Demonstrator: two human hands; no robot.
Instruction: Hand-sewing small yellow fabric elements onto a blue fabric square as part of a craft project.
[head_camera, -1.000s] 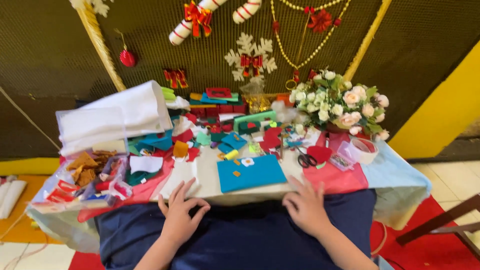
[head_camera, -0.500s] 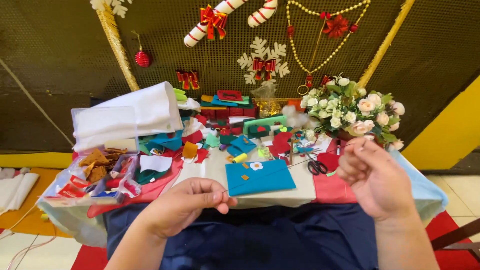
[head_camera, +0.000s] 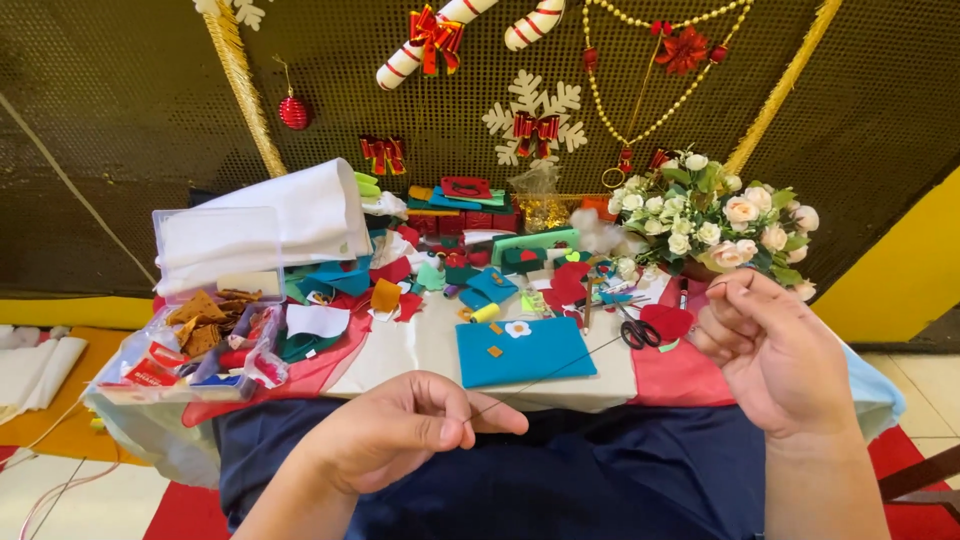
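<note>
Now your left hand (head_camera: 400, 425) sits near, fingers curled shut, thumb and forefinger pinching one end of a dark thread (head_camera: 545, 372). Thread runs taut up and right across the blue felt piece (head_camera: 525, 350) on the table (head_camera: 420, 350). Your right hand (head_camera: 775, 355), raised, fingers loosely curled, pinches the other end.

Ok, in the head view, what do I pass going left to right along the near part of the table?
Clear plastic box of craft scraps → white felt scrap → left hand pinching a thread → blue felt piece → scissors → right hand.
</note>
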